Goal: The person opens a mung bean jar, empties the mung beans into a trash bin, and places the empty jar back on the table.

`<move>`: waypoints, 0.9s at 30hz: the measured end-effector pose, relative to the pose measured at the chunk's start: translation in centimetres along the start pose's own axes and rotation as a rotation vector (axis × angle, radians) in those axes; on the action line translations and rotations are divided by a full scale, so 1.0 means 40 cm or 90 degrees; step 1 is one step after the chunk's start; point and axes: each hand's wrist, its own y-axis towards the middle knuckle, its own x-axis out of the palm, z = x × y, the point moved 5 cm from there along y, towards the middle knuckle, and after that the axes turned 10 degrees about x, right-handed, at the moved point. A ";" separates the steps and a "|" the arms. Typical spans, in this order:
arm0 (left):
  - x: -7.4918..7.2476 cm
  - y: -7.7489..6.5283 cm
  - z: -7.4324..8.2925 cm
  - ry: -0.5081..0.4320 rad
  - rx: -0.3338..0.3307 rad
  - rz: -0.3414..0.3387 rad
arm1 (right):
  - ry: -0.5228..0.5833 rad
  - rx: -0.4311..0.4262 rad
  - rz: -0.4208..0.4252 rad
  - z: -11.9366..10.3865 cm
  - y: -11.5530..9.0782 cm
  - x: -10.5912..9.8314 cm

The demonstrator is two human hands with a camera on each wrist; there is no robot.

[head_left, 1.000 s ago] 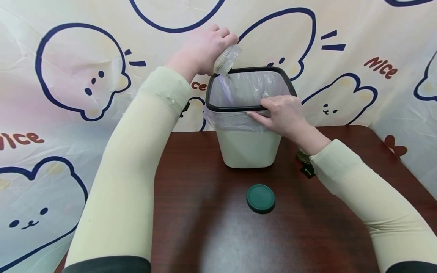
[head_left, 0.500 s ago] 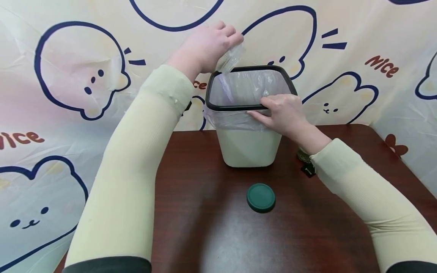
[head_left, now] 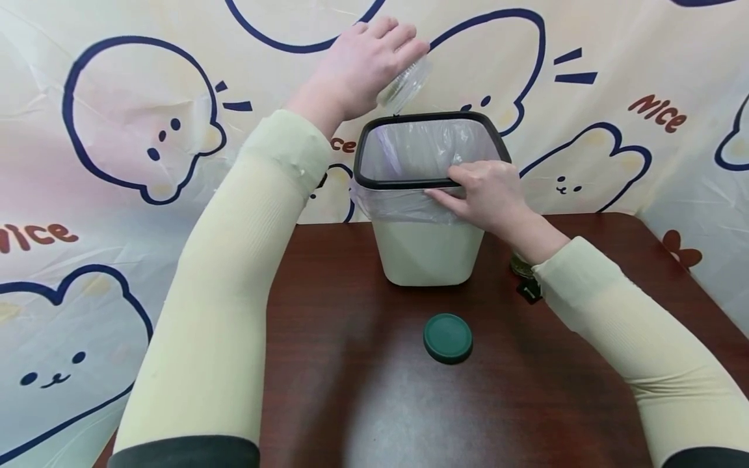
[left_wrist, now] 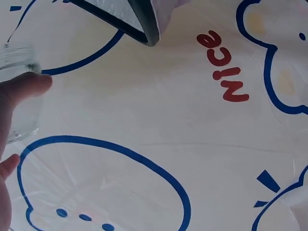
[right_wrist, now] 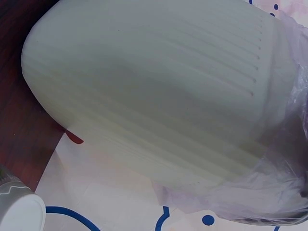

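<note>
My left hand [head_left: 371, 68] holds a clear glass jar [head_left: 405, 86] tilted over the back left of a pale green bin [head_left: 430, 257]. In the left wrist view the jar [left_wrist: 24, 108] shows its threaded neck, with the thumb across its side; most of the hand is out of frame there. My right hand [head_left: 486, 195] pinches the front of the bin's black rim [head_left: 404, 185], thumb outside over the translucent liner bag [head_left: 386, 203]. The bin stands upright. In front of it a dark green round lid [head_left: 447, 337] lies on the table.
Beside the right cuff sits a partly hidden small container [head_left: 519, 268] with a black tag [head_left: 529, 291] near it. A white-capped container [right_wrist: 21, 214] shows in the right wrist view. A patterned cloth wall [head_left: 585, 162] stands directly behind the brown table [head_left: 328, 325].
My left hand has risen and shifted slightly right with the jar, which now sits higher above the bin rim. The right hand, bin and lid have stayed in place.
</note>
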 end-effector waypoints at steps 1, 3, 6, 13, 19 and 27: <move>0.001 0.002 0.001 -0.002 -0.002 -0.010 | 0.000 0.000 -0.001 -0.001 0.000 0.000; 0.008 0.007 0.005 -0.005 -0.009 -0.052 | 0.000 0.000 -0.001 -0.001 0.000 0.001; 0.020 0.014 0.010 -0.016 -0.017 -0.115 | -0.004 0.002 -0.003 0.000 0.001 0.002; 0.013 0.015 0.011 -0.019 -0.012 -0.087 | -0.006 0.009 -0.010 0.003 -0.001 0.001; -0.013 0.011 0.005 0.061 -0.003 -0.006 | -0.006 0.007 -0.004 0.004 -0.001 0.000; 0.013 0.013 0.033 0.141 0.092 -0.111 | -0.002 0.008 -0.013 -0.001 -0.001 0.003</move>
